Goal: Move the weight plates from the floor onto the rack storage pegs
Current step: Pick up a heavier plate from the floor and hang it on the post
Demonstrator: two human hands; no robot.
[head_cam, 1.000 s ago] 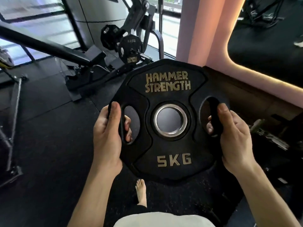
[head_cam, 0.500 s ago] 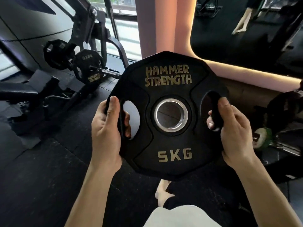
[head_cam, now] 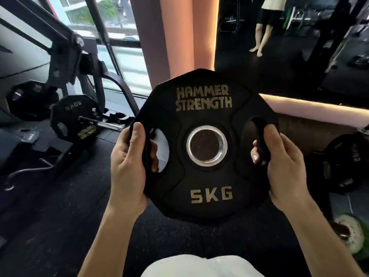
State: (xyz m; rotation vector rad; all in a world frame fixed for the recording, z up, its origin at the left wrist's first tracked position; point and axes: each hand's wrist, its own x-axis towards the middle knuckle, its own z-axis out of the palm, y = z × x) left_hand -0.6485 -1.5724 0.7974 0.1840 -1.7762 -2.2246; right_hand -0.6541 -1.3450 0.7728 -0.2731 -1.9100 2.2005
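While I keep the 5 kg plate [head_cam: 203,148] up in front of my chest, the room has swung round it: a second ago the loaded rack [head_cam: 65,80] sat high and just left of the plate's top edge, and now it has slid out to the far left, with the pink pillar [head_cam: 159,37] and the mirror [head_cam: 289,47] filling the space above. My bare foot, which showed under the plate's bottom edge before, is gone from view. I read that as me turning and walking with the load, so this plate is off the floor but not yet on any peg.

My grip has not changed. My left hand [head_cam: 127,168] curls round the left rim, fingers through the left handle slot and thumb along the front face; my right hand [head_cam: 285,168] does the same at the right slot. The plate hangs clear of everything, face toward me, lettering upright.

On the rack a chrome peg [head_cam: 99,123] juts out with a 20 kg plate [head_cam: 74,118] on it; whether there is free length for mine I cannot judge. Another plate [head_cam: 343,162] lies low at the right edge, partly hidden by my wrist, and I cannot tell whether it rests on the floor [head_cam: 50,226] or on a stand. Something green and white [head_cam: 351,234] beside it is too blurred to name. My fingertips behind the plate are mostly out of sight.
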